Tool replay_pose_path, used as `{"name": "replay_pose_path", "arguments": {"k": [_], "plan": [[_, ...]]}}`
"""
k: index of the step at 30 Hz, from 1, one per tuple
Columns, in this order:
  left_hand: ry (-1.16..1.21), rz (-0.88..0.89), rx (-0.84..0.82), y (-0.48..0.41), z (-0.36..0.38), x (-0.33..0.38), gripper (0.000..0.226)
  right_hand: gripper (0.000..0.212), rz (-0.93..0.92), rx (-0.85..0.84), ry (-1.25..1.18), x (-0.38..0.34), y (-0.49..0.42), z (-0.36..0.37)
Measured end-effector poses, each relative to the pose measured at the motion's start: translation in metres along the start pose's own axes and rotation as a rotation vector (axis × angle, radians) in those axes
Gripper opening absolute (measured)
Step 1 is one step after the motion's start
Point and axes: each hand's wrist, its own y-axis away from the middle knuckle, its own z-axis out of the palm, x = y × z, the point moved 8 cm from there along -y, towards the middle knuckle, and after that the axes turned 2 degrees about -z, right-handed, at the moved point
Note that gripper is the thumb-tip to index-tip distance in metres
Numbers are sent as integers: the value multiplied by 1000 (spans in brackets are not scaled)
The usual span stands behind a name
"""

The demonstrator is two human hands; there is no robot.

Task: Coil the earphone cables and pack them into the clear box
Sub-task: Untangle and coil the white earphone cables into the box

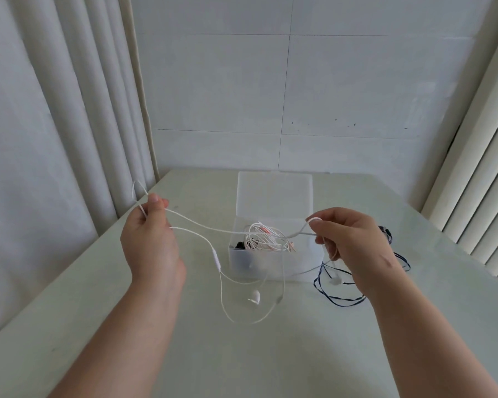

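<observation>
The left hand (150, 237) pinches a fold of the white earphone cable (202, 224) over the table's (98, 311) left edge. The strand spans above the open clear box (273, 262), mid-table, to the right hand (354, 242), which pinches another bend. Coiling seems barely begun: next, wind the hanging slack into loops, then take the dark cable (337, 303) right of the box.

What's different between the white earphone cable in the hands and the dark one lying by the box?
The white cable is held up in the air, pinched by the left hand and the right hand; the dark cable lies on the table, right of the clear box. The white cable spans between the hands; the dark cable sprawls in loose loops. Neither is coiled or packed yet.
</observation>
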Motion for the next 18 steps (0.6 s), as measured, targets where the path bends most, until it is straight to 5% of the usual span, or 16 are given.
{"name": "replay_pose_path", "arguments": {"k": [12, 18], "plan": [[-10, -21, -29, 3, 3, 1, 28, 20, 17, -140, -29, 6, 0, 12], [38, -62, -93, 9, 11, 2, 27, 11, -77, -258, 295, 6, 10, 41]]}}
